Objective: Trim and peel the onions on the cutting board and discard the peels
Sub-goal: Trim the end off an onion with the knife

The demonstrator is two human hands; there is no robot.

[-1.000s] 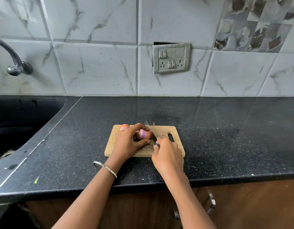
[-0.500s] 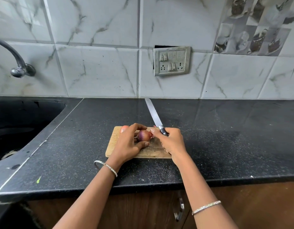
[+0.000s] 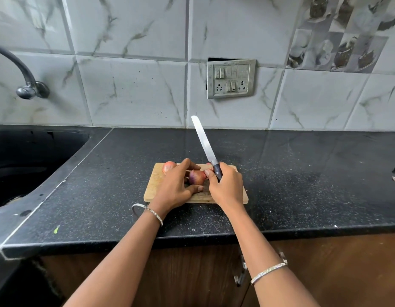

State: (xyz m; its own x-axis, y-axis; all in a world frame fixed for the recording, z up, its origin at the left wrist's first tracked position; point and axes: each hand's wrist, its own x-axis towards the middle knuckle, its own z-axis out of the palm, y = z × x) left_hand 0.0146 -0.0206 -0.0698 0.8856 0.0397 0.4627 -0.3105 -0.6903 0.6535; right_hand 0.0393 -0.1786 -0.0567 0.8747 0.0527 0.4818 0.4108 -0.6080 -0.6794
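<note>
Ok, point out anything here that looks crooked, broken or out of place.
The wall switch plate hangs slightly tilted, and a dark gap in the tile cut-out shows above it and at its left edge, so it does not cover its hole. A small green scrap lies on the counter near the front left edge.

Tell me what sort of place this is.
Most likely a home kitchen: a black countertop with a sink and tap on its left, a tiled wall behind, and a wooden cutting board holding onions.
</note>
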